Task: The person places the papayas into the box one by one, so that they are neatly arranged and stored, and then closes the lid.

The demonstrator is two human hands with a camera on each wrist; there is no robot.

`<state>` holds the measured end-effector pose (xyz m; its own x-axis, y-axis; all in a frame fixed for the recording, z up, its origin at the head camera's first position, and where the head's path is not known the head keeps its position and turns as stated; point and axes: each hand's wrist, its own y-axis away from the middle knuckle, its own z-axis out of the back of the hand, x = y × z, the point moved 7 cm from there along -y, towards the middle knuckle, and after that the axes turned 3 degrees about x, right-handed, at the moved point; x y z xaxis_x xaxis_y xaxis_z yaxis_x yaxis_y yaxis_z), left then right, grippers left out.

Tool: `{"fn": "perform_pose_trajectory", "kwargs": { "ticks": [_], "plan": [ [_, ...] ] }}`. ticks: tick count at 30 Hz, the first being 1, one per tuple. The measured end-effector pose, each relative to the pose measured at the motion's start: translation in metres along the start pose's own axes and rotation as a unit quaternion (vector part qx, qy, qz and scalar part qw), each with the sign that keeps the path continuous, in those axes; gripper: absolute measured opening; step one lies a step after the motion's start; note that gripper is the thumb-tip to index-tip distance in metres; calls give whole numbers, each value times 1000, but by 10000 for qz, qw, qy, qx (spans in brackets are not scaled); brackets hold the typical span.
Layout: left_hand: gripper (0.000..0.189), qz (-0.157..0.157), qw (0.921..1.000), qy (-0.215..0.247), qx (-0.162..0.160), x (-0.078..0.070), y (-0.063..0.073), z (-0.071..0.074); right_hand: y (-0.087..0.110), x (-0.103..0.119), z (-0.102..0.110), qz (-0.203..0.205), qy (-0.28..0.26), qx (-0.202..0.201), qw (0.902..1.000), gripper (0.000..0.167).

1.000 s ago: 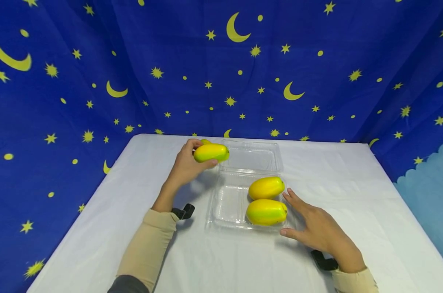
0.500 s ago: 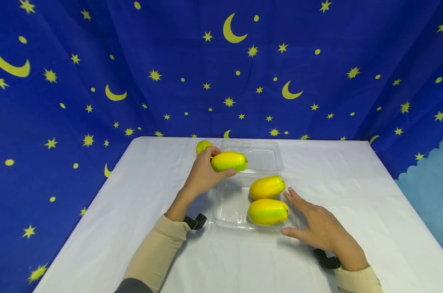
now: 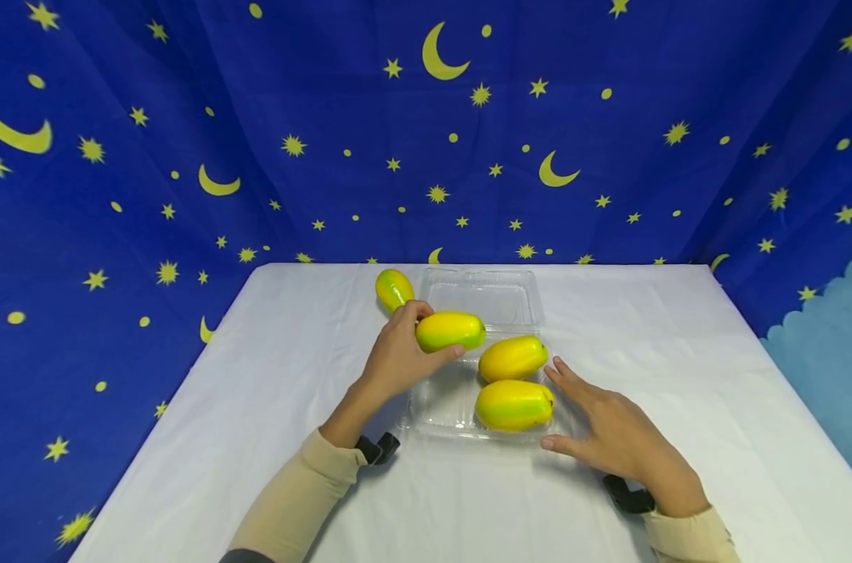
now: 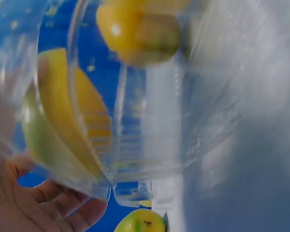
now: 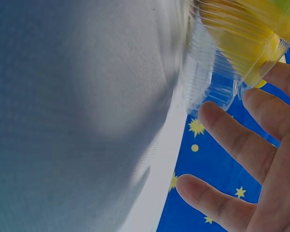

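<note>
My left hand (image 3: 397,358) grips a yellow-green papaya (image 3: 451,331) between thumb and fingers, over the left rear part of a clear plastic clamshell box (image 3: 440,403). Seen through the box wall in the left wrist view, the held papaya (image 4: 58,111) is tilted. Two more papayas, a rear one (image 3: 513,358) and a front one (image 3: 515,406), lie side by side in the right half of the box. My right hand (image 3: 609,430) is beside the box's right wall, thumb and fingers spread; the right wrist view shows its fingertips (image 5: 213,113) close to the clear wall.
Behind the box's base, its hinged lid (image 3: 482,301) lies folded back on the white tablecloth (image 3: 313,336). Another papaya (image 3: 394,289) lies left of the lid, just beyond my left hand. A blue star-and-moon curtain (image 3: 369,102) hangs behind the table.
My left hand has carried the papaya right and toward me, from left of the lid to over the box. The papaya behind it has come into fuller view. My right hand has stayed in place.
</note>
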<state>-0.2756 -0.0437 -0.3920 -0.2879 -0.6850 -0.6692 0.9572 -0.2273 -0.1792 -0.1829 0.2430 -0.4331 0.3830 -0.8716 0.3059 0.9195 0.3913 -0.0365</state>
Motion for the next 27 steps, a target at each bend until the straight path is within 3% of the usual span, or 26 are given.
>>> {"fn": "perform_pose_trajectory", "kwargs": {
  "ticks": [7,17,27],
  "plan": [
    [77,-66,9992,-385,11,-3,6,-12,1,0,0,-7,-56,-10,10000,100],
    [75,-258,9942,-1021,-212,-2,6,-15,0,2,2,87,-3,-77,9999,100],
    [76,-188,9921,-1238,-5,0,5,-19,0,2,2,52,-25,-55,10000,101]
  ]
}}
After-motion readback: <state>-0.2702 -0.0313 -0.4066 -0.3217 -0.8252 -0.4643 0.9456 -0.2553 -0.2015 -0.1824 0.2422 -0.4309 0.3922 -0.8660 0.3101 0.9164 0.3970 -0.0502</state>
